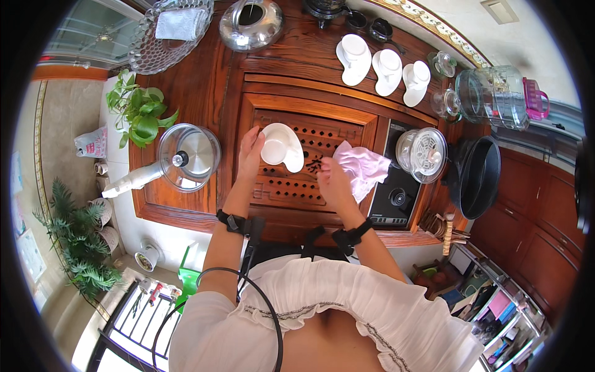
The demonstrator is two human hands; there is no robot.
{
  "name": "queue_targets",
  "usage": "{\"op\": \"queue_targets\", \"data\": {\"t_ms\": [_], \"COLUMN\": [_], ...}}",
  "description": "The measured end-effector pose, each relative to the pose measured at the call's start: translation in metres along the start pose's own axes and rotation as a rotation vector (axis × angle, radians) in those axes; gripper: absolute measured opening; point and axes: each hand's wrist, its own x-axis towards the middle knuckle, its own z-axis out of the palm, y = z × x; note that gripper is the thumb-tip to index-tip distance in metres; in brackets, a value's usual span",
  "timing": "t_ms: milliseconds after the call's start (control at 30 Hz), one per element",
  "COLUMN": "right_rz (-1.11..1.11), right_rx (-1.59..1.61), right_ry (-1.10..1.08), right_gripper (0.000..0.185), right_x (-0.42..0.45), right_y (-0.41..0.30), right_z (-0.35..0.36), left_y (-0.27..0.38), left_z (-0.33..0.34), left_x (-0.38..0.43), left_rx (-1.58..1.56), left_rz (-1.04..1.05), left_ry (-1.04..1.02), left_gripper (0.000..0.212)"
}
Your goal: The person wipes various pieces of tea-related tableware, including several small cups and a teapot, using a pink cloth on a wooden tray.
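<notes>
A white cup [275,146] stands on a white curved saucer [294,160] over the slotted wooden tea tray [290,188]. My left hand [251,152] is at the left edge of the saucer, its thumb close to the cup; it does not grip either. My right hand [333,183] is to the right of the saucer, fingers partly curled, against the left edge of a crumpled pink cloth [360,169]. Whether these fingers pinch the cloth is hard to see. The cloth lies partly on the tray and partly towards the black hob panel [390,195].
Several white cups on saucers [387,72] line the back right. A glass-lidded pan [190,158] and a potted plant [142,116] stand left. A glass pot [422,156], a large jar [492,97] and a black basin [476,176] are right. A metal vessel [251,25] sits behind.
</notes>
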Motion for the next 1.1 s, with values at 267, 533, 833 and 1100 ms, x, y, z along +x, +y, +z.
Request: {"op": "queue_targets", "data": {"t_ms": [267, 533, 833, 1100], "right_rz": [0.389, 0.528, 0.471, 0.458], "right_rx": [0.735, 0.801, 0.853, 0.737], "right_ry": [-0.028, -0.036, 0.06, 0.045], "right_gripper": [0.048, 0.047, 0.033, 0.025], "right_x": [0.013, 0.02, 0.02, 0.021], "right_y": [0.016, 0.008, 0.012, 0.007], "right_z": [0.063, 0.061, 0.075, 0.072], "left_y": [-0.008, -0.016, -0.024, -0.023], "left_z": [0.0, 0.008, 0.012, 0.015], "left_x": [0.027, 0.04, 0.044, 0.05], "left_rx": [0.05, 0.114, 0.313, 0.363], "left_rz": [-0.063, -0.04, -0.08, -0.178], "left_ry": [0.067, 0.013, 0.064, 0.058], "left_gripper": [0.057, 0.055, 0.057, 0.06]}}
